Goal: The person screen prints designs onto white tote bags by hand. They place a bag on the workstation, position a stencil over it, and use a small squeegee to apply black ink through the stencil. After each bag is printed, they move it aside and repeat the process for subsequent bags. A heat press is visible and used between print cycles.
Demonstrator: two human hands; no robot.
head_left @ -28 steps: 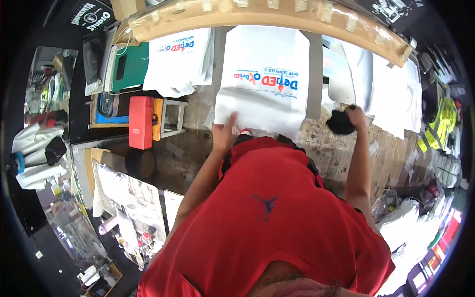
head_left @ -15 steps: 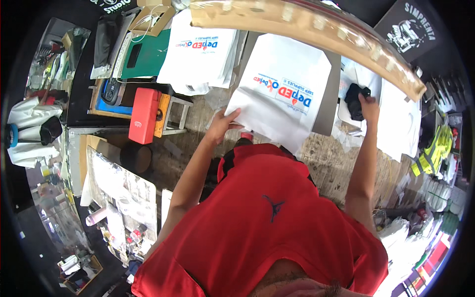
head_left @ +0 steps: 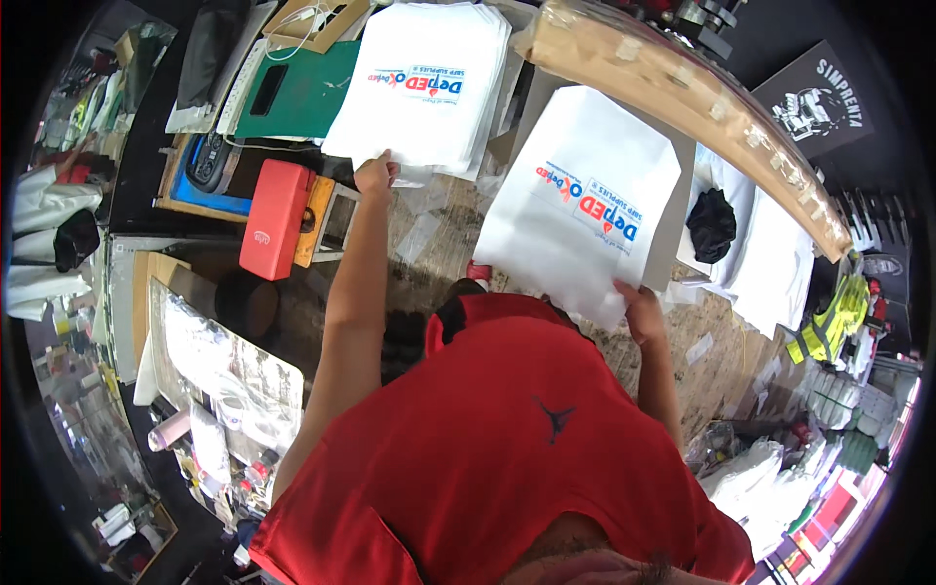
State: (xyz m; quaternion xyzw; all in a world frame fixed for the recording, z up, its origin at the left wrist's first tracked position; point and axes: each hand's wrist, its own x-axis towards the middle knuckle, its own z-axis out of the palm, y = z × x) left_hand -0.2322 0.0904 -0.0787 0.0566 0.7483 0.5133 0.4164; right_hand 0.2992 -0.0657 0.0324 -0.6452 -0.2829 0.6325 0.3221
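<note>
A flat white sheet (head_left: 575,146) with red and blue print lies over a grey board (head_left: 673,185); whether it is a single layer or a bag I cannot tell. My right hand (head_left: 640,312) pinches its near right corner, which hangs past the board's near edge. Reaching to the left, my left hand (head_left: 374,174) has its fingers closed at the near edge of a stack of similar white printed sheets (head_left: 419,127). A crumpled black cloth (head_left: 712,226) rests on white material to the right of the board.
A long cardboard box (head_left: 682,93) crosses behind the board. A red case (head_left: 277,219) stands left of the wooden stool (head_left: 336,226), near a green board (head_left: 307,102) with a black phone (head_left: 269,90). On the right hangs a yellow safety vest (head_left: 829,322).
My left hand has left the sheet on the board and moved to the stack at the upper left. My right hand has let go of the black cloth and taken the sheet's near right corner.
</note>
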